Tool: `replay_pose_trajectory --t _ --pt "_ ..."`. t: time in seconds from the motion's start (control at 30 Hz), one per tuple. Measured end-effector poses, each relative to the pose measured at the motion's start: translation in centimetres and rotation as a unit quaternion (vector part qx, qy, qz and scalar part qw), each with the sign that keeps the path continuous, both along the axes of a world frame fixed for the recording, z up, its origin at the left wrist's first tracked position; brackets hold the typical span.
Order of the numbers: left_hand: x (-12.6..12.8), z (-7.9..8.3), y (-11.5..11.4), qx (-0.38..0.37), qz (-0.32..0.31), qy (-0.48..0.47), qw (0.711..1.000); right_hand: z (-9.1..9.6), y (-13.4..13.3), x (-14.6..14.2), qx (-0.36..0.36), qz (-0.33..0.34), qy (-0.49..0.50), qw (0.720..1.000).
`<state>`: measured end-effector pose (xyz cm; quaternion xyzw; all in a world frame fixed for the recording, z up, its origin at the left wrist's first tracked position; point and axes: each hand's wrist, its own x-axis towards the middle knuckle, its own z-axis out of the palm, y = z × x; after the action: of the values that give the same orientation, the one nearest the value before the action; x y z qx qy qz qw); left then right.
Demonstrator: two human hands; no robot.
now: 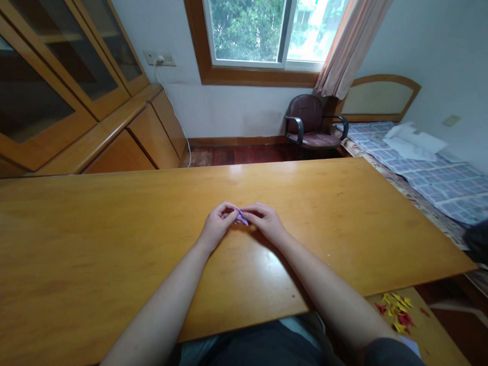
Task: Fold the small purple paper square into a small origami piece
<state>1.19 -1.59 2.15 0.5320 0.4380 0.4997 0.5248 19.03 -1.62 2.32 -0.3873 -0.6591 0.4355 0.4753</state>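
Pinching the paper (241, 217) from both sides, I am holding my left hand (217, 225) and right hand (267, 220) together, resting them on the table (106, 242) for steadiness.

The left hand (216, 225) and right hand (266, 221) meet at the middle, arms bare and stretched forward, palms down, fingers curled inward, the thumb and fingertips of each seemingly pinched shut where the hands touch.

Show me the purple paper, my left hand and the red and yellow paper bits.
purple paper (241, 217), head view, exposed middle.
left hand (217, 223), head view, its back.
red and yellow paper bits (397, 311), head view, pile's middle.
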Motion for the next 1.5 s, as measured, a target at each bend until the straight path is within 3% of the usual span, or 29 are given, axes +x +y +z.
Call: replay_pose_trajectory --t 0.67,1.5 --pt "-0.14 0.12 -0.11 0.002 -0.009 0.012 1.0 -0.07 -0.05 0.11 0.037 0.003 -0.02 0.999" --pt "-0.31 -0.28 -0.02 -0.032 -0.034 -0.043 0.998 0.12 -0.17 0.03 0.008 -0.009 -0.009 1.0"
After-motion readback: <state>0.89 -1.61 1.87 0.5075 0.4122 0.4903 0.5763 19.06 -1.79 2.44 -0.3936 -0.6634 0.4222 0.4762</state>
